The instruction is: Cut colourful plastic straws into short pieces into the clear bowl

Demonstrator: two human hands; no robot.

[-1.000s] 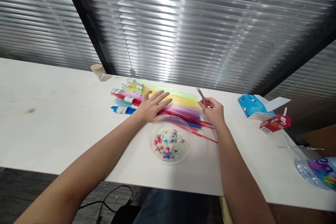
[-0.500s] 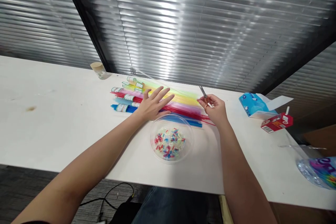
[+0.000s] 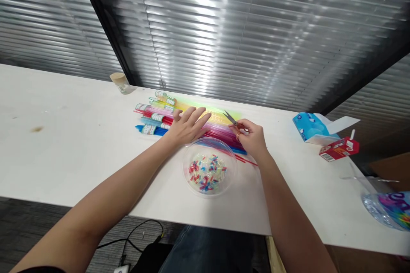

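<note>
Bundles of long thin coloured straws (image 3: 221, 127), in blue, red, pink, yellow and green, lie side by side with paper labels at their left ends. My left hand (image 3: 188, 127) rests on them, fingers spread. Held in my right hand (image 3: 251, 136) is a pair of scissors (image 3: 231, 118), blades pointing up and left over the right part of the bundles. Just in front of my left hand stands a clear plastic bowl (image 3: 209, 190); small cut pieces (image 3: 205, 172), red, blue and pale, lie in it.
A jar with a tan lid (image 3: 120, 83) stands at the back left. To the right are a blue tissue box (image 3: 310, 127), a red drink carton with a straw (image 3: 339, 149) and a clear bottle with a colourful label (image 3: 389, 209). Window blinds rise behind the table (image 3: 73, 145).
My right hand first shifts slightly, then moves left with the scissors over the straws. Red straws sticking out near it have shifted. My left hand stays almost where it was.
</note>
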